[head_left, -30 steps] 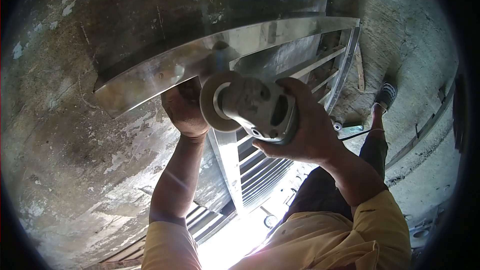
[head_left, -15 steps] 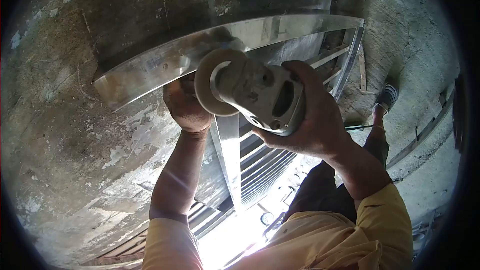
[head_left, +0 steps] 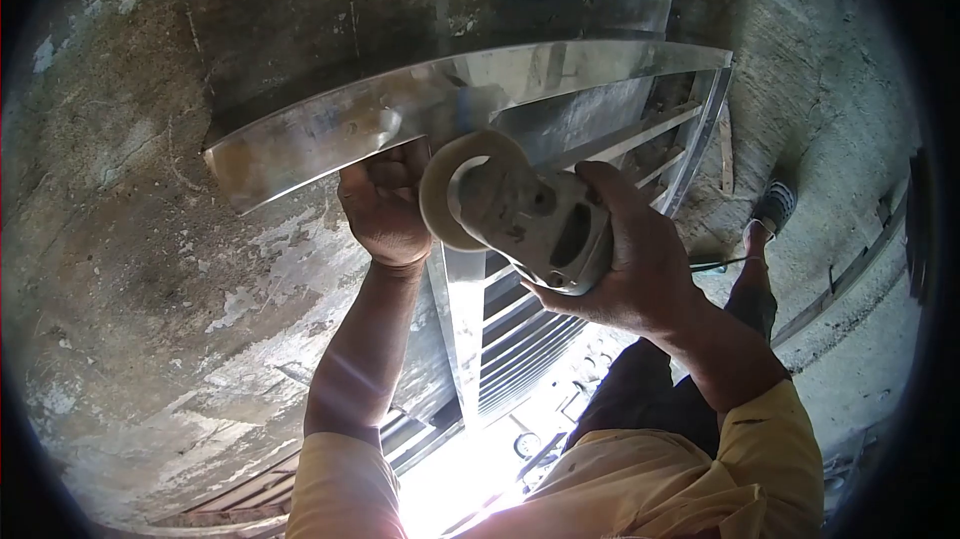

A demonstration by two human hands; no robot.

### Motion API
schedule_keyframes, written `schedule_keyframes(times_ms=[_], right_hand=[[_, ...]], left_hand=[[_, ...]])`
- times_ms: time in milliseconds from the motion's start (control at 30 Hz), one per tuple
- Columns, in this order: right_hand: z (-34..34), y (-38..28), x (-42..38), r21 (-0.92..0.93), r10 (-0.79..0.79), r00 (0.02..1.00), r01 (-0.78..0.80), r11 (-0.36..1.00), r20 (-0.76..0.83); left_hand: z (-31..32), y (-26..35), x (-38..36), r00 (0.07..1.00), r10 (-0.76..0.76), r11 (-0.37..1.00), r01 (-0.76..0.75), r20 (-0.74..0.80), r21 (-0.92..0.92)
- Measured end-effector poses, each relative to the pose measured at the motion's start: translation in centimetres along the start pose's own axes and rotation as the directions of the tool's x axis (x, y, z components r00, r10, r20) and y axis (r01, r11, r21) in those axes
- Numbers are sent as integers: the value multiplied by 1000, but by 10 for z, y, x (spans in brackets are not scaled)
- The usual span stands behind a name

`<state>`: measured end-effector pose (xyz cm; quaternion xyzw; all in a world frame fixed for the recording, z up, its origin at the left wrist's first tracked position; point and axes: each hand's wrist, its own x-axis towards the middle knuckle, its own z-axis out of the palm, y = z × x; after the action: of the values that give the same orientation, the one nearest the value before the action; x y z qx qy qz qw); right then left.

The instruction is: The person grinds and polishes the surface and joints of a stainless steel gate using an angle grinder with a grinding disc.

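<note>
My right hand (head_left: pixel 650 259) grips a dusty angle grinder (head_left: pixel 540 224) by its body. A pale round disc (head_left: pixel 437 189) is fitted at the grinder's head, just below a long shiny metal bar (head_left: pixel 300 154). Whether the disc touches the metal cannot be made out. My left hand (head_left: pixel 390 209) is closed on the lower edge of that bar, left of the disc, with its fingertips partly hidden. The bar forms one side of a metal frame; an upright (head_left: pixel 463 309) runs from it toward my body, partly hidden by the grinder.
Parallel slats (head_left: pixel 535 339) fill part of the frame below the grinder. The frame rests over a worn, patchy concrete floor (head_left: pixel 180 339). My sandalled foot (head_left: pixel 773 207) stands at the right, with a thin cord (head_left: pixel 722 263) near the leg. Bright glare washes out the bottom centre.
The grinder and my right hand have shifted slightly down and right, taking the disc lower off the bar. My left hand keeps its hold. The whole view has also shifted a little.
</note>
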<state>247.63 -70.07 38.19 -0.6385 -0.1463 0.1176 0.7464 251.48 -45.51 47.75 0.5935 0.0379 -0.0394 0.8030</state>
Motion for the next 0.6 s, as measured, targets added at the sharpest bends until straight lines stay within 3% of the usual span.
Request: schedule_keyframes(times_ms=[100, 167, 233, 333, 400, 467, 533, 567, 600], right_hand=[[5, 4, 9, 16, -126, 981, 129, 991, -149], [3, 6, 13, 2, -141, 980, 143, 990, -143], [0, 7, 13, -5, -147, 982, 148, 989, -121], [2, 11, 3, 10, -133, 988, 135, 991, -78], [4, 12, 6, 14, -152, 984, 154, 988, -90], [1, 7, 16, 10, -203, 973, 205, 979, -112], [0, 4, 20, -21, -243, 961, 242, 970, -129], [0, 4, 20, -49, -252, 959, 248, 968, -131], [-1, 6, 18, -63, -247, 960, 241, 969, -128]], left_hand=[[13, 1, -2, 990, 8, 981, 19, -138, 193], [18, 3, -2, 958, -30, 948, 117, -286, 295], [20, 1, -1, 975, -56, 987, 87, -215, 137], [9, -2, 9, 993, -97, 988, 103, 61, -117], [11, -1, 8, 996, -79, 995, 81, 33, -63], [34, -3, 3, 979, 7, 981, 33, -205, 190], [49, -6, 4, 934, 84, 930, 52, -346, 365], [51, -6, 5, 913, 120, 901, 64, -390, 429], [46, -4, 5, 947, 89, 922, 40, -310, 384]])
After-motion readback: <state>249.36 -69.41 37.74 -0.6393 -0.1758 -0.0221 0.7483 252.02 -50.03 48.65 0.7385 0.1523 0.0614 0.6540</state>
